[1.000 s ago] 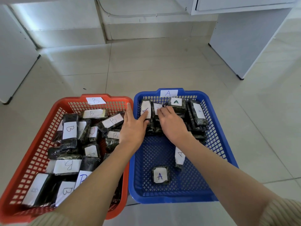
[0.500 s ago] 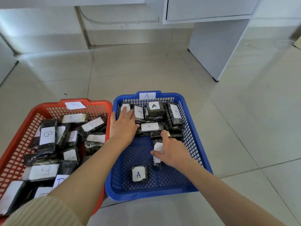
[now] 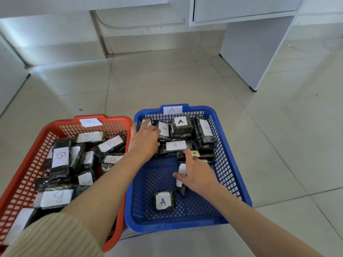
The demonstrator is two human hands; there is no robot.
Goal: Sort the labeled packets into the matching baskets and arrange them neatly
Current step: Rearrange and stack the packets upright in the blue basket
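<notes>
The blue basket [image 3: 232, 164] carries an "A" tag, and dark packets with white "A" labels [image 3: 175, 145] are stacked along its far side. One small A packet [image 3: 163, 201] lies alone near its front. My left hand [image 3: 143, 140] lies flat on the far-left packets of that stack, with its fingers spread over them. My right hand [image 3: 198, 177] grips a packet standing on edge [image 3: 181, 170] in the basket's middle, and its index finger points at the stack. The red basket [image 3: 24, 164] on the left, tagged "B", is full of loosely piled B packets [image 3: 60, 156].
Both baskets sit side by side and touching on a pale tiled floor [image 3: 278, 145]. A white cabinet leg [image 3: 246, 58] stands at the far right and a wall base with a cable runs behind. Another white panel [image 3: 9, 80] is at the far left.
My right hand drew back from the far stack to the middle of the blue basket and closed on the upright packet. My left hand stayed on the far-left packets.
</notes>
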